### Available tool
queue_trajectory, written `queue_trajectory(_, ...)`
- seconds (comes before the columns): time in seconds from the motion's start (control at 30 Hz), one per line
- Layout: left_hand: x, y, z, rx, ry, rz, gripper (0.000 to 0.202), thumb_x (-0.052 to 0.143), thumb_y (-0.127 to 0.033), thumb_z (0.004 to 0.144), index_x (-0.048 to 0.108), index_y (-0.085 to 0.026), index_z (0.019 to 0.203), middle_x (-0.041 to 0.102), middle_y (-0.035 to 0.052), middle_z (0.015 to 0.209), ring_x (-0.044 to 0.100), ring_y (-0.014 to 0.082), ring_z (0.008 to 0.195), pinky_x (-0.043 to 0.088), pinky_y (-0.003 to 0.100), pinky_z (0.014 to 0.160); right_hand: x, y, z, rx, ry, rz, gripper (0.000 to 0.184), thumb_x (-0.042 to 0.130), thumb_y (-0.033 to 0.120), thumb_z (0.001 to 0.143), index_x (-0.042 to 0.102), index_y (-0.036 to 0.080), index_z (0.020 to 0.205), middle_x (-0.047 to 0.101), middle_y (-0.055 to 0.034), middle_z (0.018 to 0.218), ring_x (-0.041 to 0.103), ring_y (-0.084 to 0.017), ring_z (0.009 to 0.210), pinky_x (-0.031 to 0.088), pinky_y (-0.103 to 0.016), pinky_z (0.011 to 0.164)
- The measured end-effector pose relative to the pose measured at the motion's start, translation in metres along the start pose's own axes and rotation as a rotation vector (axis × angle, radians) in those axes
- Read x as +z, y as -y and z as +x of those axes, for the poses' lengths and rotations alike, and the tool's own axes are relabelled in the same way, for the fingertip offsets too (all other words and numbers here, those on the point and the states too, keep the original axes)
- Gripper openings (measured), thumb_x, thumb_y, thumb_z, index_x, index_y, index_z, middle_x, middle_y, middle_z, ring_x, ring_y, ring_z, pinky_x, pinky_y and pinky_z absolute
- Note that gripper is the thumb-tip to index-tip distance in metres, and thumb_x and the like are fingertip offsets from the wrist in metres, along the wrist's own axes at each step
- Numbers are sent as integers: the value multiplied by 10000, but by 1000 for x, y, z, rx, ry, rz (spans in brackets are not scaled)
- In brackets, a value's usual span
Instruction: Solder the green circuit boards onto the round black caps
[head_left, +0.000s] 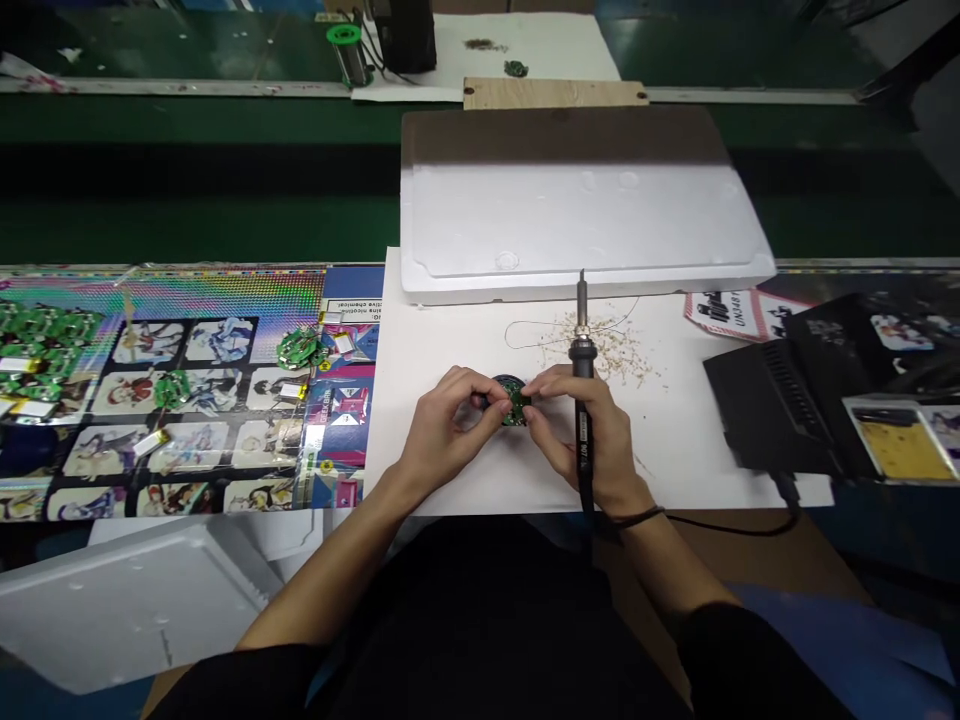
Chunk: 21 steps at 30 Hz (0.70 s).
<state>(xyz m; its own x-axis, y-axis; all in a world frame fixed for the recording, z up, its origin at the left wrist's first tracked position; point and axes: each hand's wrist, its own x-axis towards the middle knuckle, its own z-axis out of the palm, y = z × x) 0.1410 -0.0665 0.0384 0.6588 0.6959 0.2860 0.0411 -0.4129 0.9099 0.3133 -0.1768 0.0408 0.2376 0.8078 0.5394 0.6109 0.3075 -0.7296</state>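
Left hand [450,425] and right hand [577,430] come together, pinching a round circuit board [515,405] between them over the white sheet [675,450], and the right hand is also clamped around a soldering iron [583,400], tip up!

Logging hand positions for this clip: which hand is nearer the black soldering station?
Right. The right hand sits to the left of the black soldering station, and the left hand sits farther left, past the right hand.
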Motion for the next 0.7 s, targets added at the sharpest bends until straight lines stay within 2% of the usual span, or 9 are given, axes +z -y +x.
queue_trajectory(0.3,1,0,2,110,-9,88,74,698,-227,1013,683,-222,940,722,14,856,612,170,810,507,321,726,9,8,9,87,-27,17,294,724,152,981,570,307,1179,729,-23,1021,735,-233,964,621,-455,881)
queue_trajectory(0.53,0,-1,2,59,-22,36,82,695,-264,1026,671,-226,958,720,25,889,620,184,852,520,351,800,13,7,10,152,-95,116,254,751,170,986,595,294,1143,708,-2,1015,767,-184,920,647,-358,824)
queue_trajectory(0.7,-1,-2,0,-22,-14,-9,63,684,-261,1022,667,-227,971,715,30,921,632,191,879,528,359,835,14,7,9,145,-66,134,296,750,143,961,583,294,1154,692,4,1008,754,-176,892,631,-348,816)
